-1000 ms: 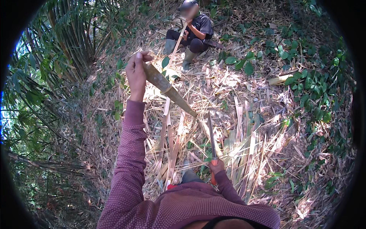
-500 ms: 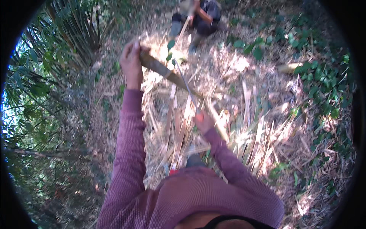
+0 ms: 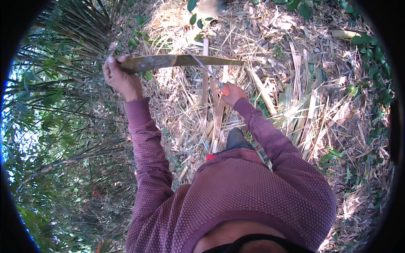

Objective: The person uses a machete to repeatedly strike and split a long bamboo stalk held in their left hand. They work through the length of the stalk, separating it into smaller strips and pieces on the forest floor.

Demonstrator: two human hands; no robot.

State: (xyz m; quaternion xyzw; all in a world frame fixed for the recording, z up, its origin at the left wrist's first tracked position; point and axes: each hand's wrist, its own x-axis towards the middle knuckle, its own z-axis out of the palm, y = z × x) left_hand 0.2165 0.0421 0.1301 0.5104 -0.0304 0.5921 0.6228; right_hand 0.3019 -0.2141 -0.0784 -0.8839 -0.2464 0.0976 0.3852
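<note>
Maroon textured knit sweater (image 3: 236,194), long sleeves

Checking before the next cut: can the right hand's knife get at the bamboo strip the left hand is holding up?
Probably yes. The left hand holds the bamboo strip out level, and the knife in the right hand already crosses it, with nothing between.

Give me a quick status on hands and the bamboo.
Left hand grips bamboo strip, held level. Right hand holds knife against it. Nothing in the way.
</note>
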